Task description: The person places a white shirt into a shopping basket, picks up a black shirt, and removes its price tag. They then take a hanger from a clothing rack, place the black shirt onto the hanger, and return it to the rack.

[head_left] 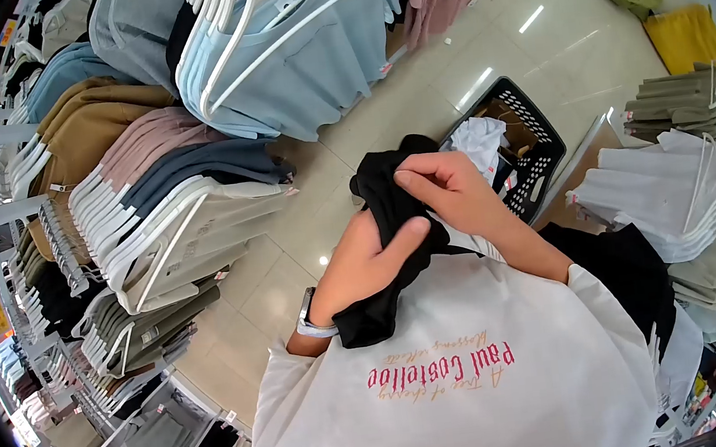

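Observation:
A bunched black garment is in front of my chest, held by both hands. My left hand, with a watch on its wrist, is closed on the cloth, thumb on top and fingers mostly hidden beneath. Part of the fabric hangs down past that wrist. With thumb and forefinger, my right hand pinches the upper part of the garment. The folds conceal what kind of garment it is. Some white material shows just under my right hand.
A black shopping basket with white cloth inside stands on the tiled floor beyond my right hand. Racks of hung clothes line the left, including light blue tops. White garments hang on the right.

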Available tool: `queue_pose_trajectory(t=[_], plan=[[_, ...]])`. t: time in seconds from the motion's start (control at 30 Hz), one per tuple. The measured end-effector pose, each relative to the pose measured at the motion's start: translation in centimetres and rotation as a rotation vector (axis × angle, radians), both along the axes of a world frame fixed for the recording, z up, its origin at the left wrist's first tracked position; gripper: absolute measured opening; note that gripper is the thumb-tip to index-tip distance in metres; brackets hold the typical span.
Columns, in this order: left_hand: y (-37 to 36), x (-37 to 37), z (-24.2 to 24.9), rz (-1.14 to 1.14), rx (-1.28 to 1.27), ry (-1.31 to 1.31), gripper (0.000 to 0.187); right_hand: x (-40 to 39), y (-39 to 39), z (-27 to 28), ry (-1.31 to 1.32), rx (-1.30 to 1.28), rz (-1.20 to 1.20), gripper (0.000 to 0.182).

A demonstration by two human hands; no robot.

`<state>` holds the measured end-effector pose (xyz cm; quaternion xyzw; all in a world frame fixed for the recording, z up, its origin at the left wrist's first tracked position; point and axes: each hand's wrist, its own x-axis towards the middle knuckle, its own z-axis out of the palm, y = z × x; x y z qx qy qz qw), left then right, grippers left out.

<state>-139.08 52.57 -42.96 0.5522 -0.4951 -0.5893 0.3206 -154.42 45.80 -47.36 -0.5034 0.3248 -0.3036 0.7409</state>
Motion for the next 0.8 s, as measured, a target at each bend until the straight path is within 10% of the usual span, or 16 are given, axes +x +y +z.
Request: queue_pose_trajectory(t=[0.3,0.63,0.8], plan=[[0.3,-0.3,-0.4,0.232,0.048,0.174,0.039,0.0,0.5,-0.3,-0.035,0.023,-0.252,0.012],[1.1,3.2,-2.4,0.856,-0.311,0.384,0.036,-5.5,-3.8,-3.0,-0.946,0.666,-0.336,0.037],[1.4,5.3,-1.8,1.005,-0.434,0.485,0.040,-8.6,-4.5,-5.5,-1.047,0.435,-0.342,0.043]])
